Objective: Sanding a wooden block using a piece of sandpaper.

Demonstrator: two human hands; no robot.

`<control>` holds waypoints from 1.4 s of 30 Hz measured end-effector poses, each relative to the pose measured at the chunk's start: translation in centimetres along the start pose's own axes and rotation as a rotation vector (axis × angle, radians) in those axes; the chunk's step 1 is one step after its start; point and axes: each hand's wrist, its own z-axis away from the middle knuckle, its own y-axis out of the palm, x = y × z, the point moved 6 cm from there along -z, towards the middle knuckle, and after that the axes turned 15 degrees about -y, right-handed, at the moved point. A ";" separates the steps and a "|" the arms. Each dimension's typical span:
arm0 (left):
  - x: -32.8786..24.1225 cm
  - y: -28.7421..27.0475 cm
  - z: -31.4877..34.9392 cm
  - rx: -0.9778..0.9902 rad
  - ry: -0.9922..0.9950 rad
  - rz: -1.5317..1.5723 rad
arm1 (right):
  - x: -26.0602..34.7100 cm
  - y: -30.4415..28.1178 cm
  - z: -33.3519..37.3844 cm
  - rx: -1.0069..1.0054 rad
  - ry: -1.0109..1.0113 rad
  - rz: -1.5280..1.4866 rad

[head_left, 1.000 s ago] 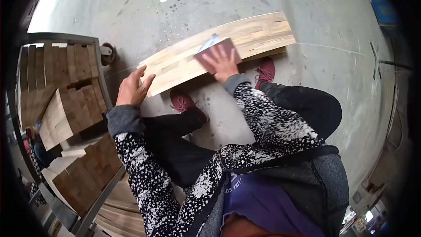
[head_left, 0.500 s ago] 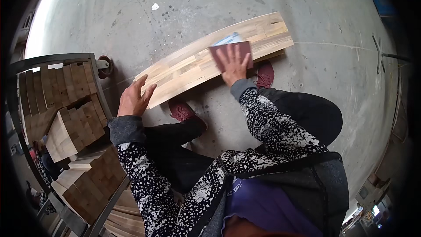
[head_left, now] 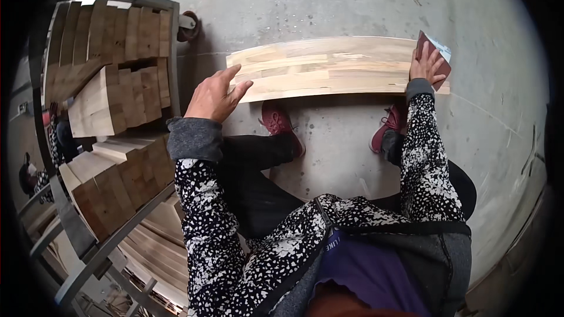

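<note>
A long, pale wooden board (head_left: 329,70), made of joined strips, lies crosswise in front of my feet. At its right end my right hand (head_left: 426,70) lies flat with fingers spread. Under that palm is a reddish-brown sheet of sandpaper (head_left: 443,71), its far corner lifted to show a pale printed back. My left hand (head_left: 212,97) is at the board's left end, thumb and fingers apart; whether its fingertips touch the wood I cannot tell.
To my left stands a grey metal rack (head_left: 175,70) on a caster wheel (head_left: 188,26), stacked with wooden blocks (head_left: 126,35). My dark red shoes (head_left: 275,120) are just behind the board on the concrete floor (head_left: 352,9). Another person (head_left: 30,177) shows beyond the rack.
My right hand has slid the sandpaper rightward along the board to its right end. The view has turned, so the board looks more level. My left hand stays at the left end.
</note>
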 end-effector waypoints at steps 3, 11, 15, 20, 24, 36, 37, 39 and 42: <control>1.4 -0.6 0.3 -0.005 -0.071 0.039 | 10.6 -0.7 2.2 0.024 -0.240 -0.065; 1.9 -0.9 0.9 -0.043 -0.078 0.119 | 40.2 -4.5 11.9 0.323 -0.954 -0.447; 0.8 0.0 -0.1 0.062 -0.077 0.143 | 41.3 -3.3 11.1 0.149 -1.052 -0.571; 2.8 -0.3 0.1 -0.068 -0.069 0.144 | 30.5 -3.2 5.2 0.254 -0.939 -0.296; 4.4 -1.0 1.3 -0.097 -0.098 0.164 | 12.1 -0.6 0.4 0.202 -0.405 -0.115; 3.7 -1.4 1.4 -0.095 -0.045 0.171 | 20.8 -3.7 11.0 0.296 -0.598 -0.180; 3.1 -1.5 1.1 -0.093 -0.023 0.169 | 24.2 -3.8 12.5 0.242 -0.722 -0.246; 2.6 -1.5 1.0 -0.093 -0.028 0.166 | 31.4 -4.6 15.1 0.268 -0.908 -0.335; 1.7 -1.1 0.5 -0.072 -0.028 0.170 | 38.4 -4.2 16.8 0.211 -1.107 -0.535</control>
